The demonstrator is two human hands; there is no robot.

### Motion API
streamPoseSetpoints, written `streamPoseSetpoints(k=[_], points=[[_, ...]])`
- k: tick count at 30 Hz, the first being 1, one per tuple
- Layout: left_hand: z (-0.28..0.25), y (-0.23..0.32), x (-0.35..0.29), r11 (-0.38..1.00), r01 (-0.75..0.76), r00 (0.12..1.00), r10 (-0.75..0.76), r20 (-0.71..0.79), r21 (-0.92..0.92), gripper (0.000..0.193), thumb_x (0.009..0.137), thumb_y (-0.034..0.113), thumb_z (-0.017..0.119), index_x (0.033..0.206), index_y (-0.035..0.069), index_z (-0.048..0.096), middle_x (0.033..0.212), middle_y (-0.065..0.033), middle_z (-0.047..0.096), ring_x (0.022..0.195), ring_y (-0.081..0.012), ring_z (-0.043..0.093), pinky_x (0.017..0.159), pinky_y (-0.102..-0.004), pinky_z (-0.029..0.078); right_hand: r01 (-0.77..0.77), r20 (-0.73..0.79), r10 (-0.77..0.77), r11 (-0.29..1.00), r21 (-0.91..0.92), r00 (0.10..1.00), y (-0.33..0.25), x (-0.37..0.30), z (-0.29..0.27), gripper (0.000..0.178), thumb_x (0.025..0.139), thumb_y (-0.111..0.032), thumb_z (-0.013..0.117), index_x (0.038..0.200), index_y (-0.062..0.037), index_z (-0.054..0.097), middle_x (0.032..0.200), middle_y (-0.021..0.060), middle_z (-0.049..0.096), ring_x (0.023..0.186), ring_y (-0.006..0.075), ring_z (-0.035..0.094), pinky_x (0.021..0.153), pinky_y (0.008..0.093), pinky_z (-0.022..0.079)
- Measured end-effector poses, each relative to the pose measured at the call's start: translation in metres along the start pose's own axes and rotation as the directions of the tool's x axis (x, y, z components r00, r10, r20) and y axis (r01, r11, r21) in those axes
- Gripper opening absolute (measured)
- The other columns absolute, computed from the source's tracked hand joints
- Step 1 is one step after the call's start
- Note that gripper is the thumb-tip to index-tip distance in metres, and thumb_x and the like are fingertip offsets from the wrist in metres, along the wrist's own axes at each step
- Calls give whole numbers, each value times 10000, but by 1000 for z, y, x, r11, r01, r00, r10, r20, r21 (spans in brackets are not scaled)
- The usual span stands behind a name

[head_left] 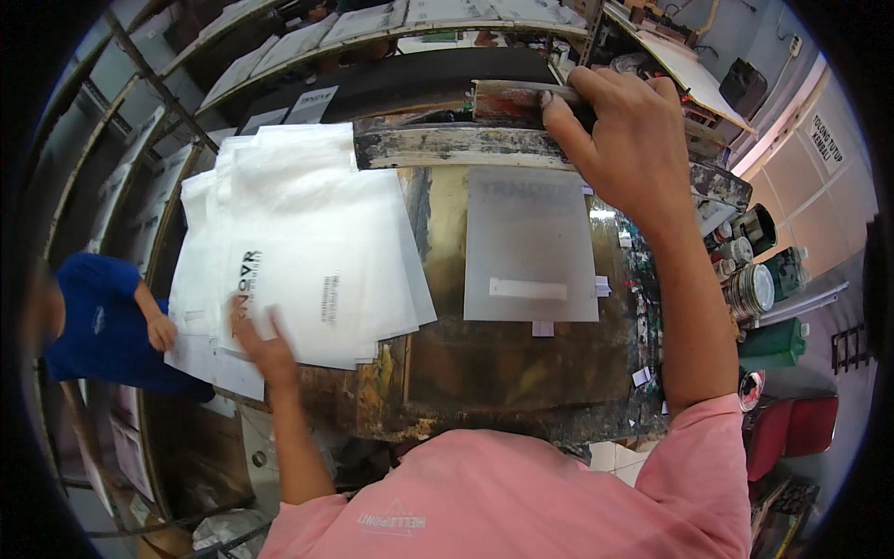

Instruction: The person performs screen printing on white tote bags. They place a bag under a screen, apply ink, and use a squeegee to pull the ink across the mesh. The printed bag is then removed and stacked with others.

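Note:
My left hand [264, 347], slightly blurred, is over the near left part of a fanned stack of white printed plastic bags [298, 210]. Its thumb and fingers are apart; I cannot tell whether they touch the top bag. At the far side of the work table, my right hand [624, 140] is closed round a worn wooden squeegee [510, 101], with the thumb on the near side. Just in front of the squeegee runs the paint-stained wooden bar of a screen frame [447, 147]. A single translucent bag [531, 233] lies flat on the dark printing board [503, 368], below the frame bar.
Small paper tabs [602, 286] surround the single bag. Paint cans [751, 291] and a green container [778, 345] stand at the right. Racks [372, 28] with bags line the far side and left. Another person in a blue shirt [102, 317] is at the left.

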State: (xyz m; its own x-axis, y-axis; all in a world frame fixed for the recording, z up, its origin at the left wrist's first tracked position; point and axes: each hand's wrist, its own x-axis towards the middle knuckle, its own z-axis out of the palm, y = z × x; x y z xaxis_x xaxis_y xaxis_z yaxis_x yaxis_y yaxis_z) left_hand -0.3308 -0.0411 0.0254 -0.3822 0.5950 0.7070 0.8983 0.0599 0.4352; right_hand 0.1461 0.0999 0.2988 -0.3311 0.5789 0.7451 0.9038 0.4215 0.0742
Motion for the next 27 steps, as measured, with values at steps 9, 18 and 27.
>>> streamPoseSetpoints(k=[9,18,27], points=[[96,210,-49,805,-462,276,530,802,-372,1201,808,859,691,1687,98,391,1772,-233,276,1646,-472,204,1315,-690,45,65,-100,-65,998,-2,993,8,-4,9,409,964,-423,659,964,-23,743,877,122,723,888,335,701,865,475,441],[171,330,-88,597,-420,209,796,568,-683,1260,729,974,626,1585,53,542,1720,-255,362,1613,-483,271,1307,-691,109,12,272,-37,996,93,962,7,52,-36,571,1097,-461,482,711,-69,632,609,39,577,564,221,557,953,517,484],[163,342,-100,587,-371,228,809,542,-720,1288,711,973,638,1586,33,529,1698,-277,381,1592,-492,304,1292,-689,181,95,63,-104,987,130,993,22,41,-16,567,1094,-462,483,708,-71,623,609,43,572,580,217,568,932,496,487]])
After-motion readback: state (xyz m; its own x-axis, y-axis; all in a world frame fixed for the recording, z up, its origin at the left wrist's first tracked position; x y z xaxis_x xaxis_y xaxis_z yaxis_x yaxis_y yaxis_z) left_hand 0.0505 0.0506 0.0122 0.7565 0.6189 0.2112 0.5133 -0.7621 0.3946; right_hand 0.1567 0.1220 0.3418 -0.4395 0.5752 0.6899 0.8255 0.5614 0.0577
